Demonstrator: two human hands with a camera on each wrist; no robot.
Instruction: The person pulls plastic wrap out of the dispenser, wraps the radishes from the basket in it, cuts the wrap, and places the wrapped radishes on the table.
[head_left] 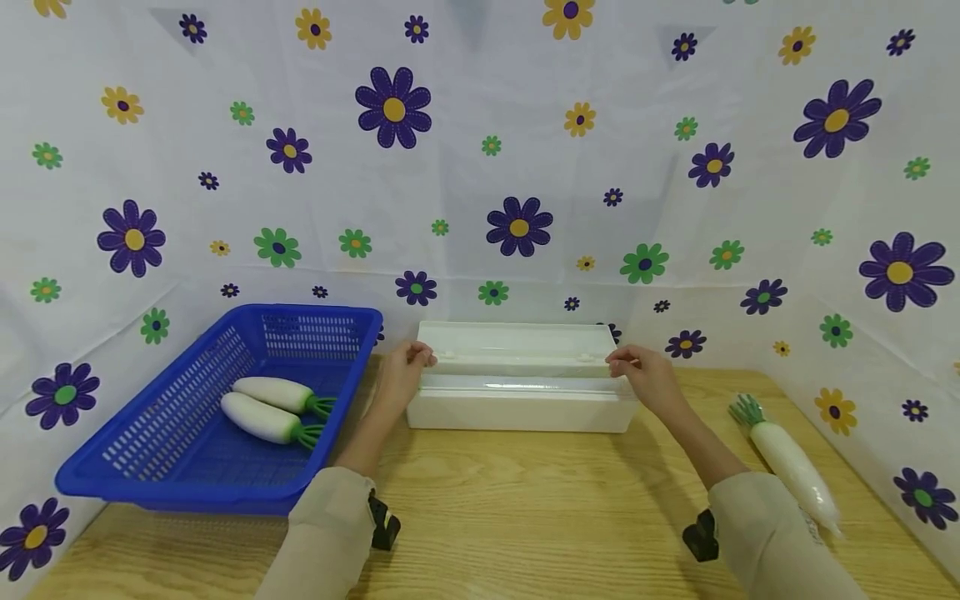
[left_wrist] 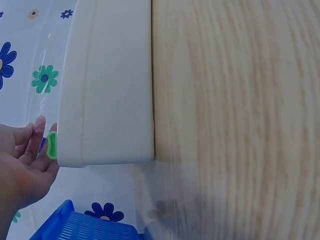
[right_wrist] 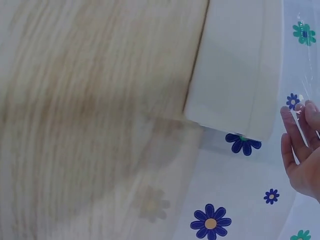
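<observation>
A long white cling film dispenser (head_left: 519,410) sits on the table with its lid (head_left: 517,337) raised at the back. My left hand (head_left: 402,371) pinches one corner of the clear cling film (right_wrist: 307,75) between thumb and finger, above the dispenser's left end. At the right end my right hand (head_left: 647,375) pinches the other corner. The film stretches between the hands and is hard to see in the head view. In the left wrist view, a small green piece (left_wrist: 52,145) shows at the dispenser's end, beside the left fingers.
On the left stands a blue plastic basket (head_left: 191,492) holding two white radishes (head_left: 258,418). A third radish (head_left: 795,471), seemingly wrapped in clear film, lies right of my right forearm. Flower-patterned cloth (head_left: 465,175) hangs behind and beside the wooden table (head_left: 525,508).
</observation>
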